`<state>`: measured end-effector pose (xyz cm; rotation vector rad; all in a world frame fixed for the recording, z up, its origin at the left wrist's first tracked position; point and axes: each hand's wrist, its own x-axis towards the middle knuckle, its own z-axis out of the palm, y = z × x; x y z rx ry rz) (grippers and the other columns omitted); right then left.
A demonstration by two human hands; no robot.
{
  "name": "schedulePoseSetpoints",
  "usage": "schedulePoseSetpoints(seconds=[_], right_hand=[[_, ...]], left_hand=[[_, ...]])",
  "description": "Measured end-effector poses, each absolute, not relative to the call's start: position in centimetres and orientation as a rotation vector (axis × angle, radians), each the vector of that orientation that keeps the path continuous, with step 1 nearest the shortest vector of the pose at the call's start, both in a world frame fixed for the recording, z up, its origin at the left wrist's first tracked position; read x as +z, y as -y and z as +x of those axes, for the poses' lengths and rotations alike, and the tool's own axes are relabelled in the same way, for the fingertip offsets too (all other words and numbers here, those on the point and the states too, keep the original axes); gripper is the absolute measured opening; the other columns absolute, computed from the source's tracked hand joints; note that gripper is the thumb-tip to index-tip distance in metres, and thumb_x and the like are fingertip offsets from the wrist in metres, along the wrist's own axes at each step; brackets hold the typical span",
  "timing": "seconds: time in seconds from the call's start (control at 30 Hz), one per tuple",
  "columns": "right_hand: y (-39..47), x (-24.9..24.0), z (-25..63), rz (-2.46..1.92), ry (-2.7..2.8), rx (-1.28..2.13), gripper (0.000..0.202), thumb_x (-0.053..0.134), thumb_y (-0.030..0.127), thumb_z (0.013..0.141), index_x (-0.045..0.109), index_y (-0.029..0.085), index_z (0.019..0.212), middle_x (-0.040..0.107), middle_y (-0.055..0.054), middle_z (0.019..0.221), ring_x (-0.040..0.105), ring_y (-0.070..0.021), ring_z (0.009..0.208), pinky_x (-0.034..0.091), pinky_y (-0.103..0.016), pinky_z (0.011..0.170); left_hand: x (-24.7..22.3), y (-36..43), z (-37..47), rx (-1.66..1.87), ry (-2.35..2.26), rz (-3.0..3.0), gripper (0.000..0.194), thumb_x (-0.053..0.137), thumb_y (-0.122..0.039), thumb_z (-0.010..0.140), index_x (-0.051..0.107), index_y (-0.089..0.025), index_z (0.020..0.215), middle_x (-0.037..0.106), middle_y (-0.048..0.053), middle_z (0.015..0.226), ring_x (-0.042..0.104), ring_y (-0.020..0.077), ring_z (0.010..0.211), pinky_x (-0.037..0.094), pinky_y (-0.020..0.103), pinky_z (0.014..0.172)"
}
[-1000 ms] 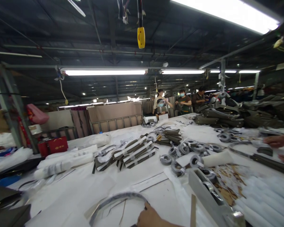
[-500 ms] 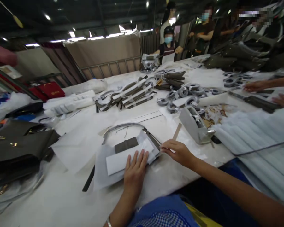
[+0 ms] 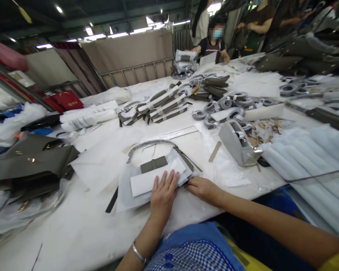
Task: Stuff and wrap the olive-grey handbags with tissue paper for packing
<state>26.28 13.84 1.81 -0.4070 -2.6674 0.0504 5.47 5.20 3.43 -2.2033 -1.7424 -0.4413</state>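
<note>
My left hand (image 3: pixel 164 194) lies flat with its fingers stretched out, pressing on a folded white paper strip (image 3: pixel 142 184). Under the strip is a flat olive-grey bag (image 3: pixel 183 157) partly covered by thin white tissue paper (image 3: pixel 125 201). The bag's wrapped handle (image 3: pixel 152 142) arches over the table beyond it. A small olive-grey folded piece (image 3: pixel 154 164) rests above the strip. At the bag's lower right corner, the fingers of my right hand (image 3: pixel 203 191) are pinched together; what is between them is hidden. A dark strap (image 3: pixel 112 200) sticks out at left.
A tape dispenser (image 3: pixel 238 145) stands on the right, near a tan strip (image 3: pixel 215 151). Wrapped strap bundles (image 3: pixel 161 103) and grey coils (image 3: pixel 226 101) lie beyond. White foam sheets (image 3: pixel 313 150) cover the right edge; an olive handbag (image 3: pixel 34 162) sits left. A masked person (image 3: pixel 211 47) sits opposite.
My right hand has moved down and slightly left, from the bag's right side to its lower right corner. A dark strap end now sticks out there. My left hand stays on the white strip.
</note>
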Motion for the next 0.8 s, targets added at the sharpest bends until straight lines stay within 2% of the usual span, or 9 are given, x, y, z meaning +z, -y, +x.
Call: schedulePoseSetpoints(seconds=[0.27, 0.4, 0.5, 0.6, 0.7, 0.8], right_hand=[[-11.5, 3.0, 28.5, -0.394, 2.743, 0.041, 0.023, 0.045, 0.015, 0.099, 0.068, 0.014, 0.095, 0.064, -0.006, 0.082, 0.058, -0.0178, 0.074, 0.049, -0.029, 0.068], [-11.5, 2.7, 29.1, -0.451, 2.706, 0.21, 0.021, 0.046, 0.017, 0.099, 0.067, 0.017, 0.102, 0.069, -0.006, 0.091, 0.063, -0.0179, 0.079, 0.053, -0.028, 0.07], [-11.6, 2.6, 29.2, -0.52, 2.589, 0.407, 0.024, 0.043, 0.017, 0.1, 0.065, 0.017, 0.11, 0.07, -0.009, 0.105, 0.067, -0.0176, 0.091, 0.056, -0.027, 0.08], [-11.8, 2.7, 29.1, -0.548, 2.463, 0.622, 0.031, 0.043, 0.012, 0.097, 0.059, 0.018, 0.123, 0.069, -0.011, 0.116, 0.066, -0.0187, 0.107, 0.055, -0.03, 0.092], [-12.4, 2.7, 28.9, -0.542, 2.436, 0.678, 0.039, 0.041, 0.008, 0.095, 0.056, 0.018, 0.13, 0.068, -0.012, 0.116, 0.064, -0.0195, 0.109, 0.056, -0.034, 0.095], [-13.4, 2.6, 28.6, -0.474, 2.499, 0.565, 0.033, 0.044, 0.009, 0.096, 0.062, 0.017, 0.122, 0.069, -0.011, 0.109, 0.065, -0.0207, 0.1, 0.058, -0.036, 0.088]], left_hand=[[3.5, -5.1, 5.5, -0.421, 1.786, -2.215, 0.059, 0.053, -0.029, 0.097, 0.031, -0.03, 0.151, 0.039, 0.001, 0.154, 0.038, 0.0233, 0.142, 0.03, 0.048, 0.119], [3.5, -5.1, 5.4, -0.408, 1.791, -2.216, 0.059, 0.053, -0.03, 0.097, 0.03, -0.033, 0.151, 0.039, 0.0, 0.154, 0.039, 0.0235, 0.141, 0.031, 0.048, 0.118], [3.6, -5.1, 5.5, -0.378, 1.8, -2.224, 0.06, 0.054, -0.032, 0.096, 0.03, -0.033, 0.151, 0.039, 0.0, 0.154, 0.04, 0.0244, 0.141, 0.032, 0.049, 0.118], [3.7, -5.1, 5.6, -0.373, 1.805, -2.221, 0.059, 0.055, -0.033, 0.096, 0.032, -0.033, 0.151, 0.04, 0.0, 0.153, 0.041, 0.0247, 0.141, 0.033, 0.049, 0.118], [3.8, -5.2, 5.8, -0.409, 1.805, -2.207, 0.058, 0.056, -0.031, 0.095, 0.035, -0.033, 0.149, 0.044, -0.001, 0.151, 0.043, 0.0236, 0.139, 0.034, 0.048, 0.117], [3.8, -5.2, 5.9, -0.447, 1.815, -2.189, 0.055, 0.055, -0.031, 0.096, 0.037, -0.034, 0.148, 0.046, -0.002, 0.15, 0.044, 0.0223, 0.139, 0.035, 0.048, 0.117]])
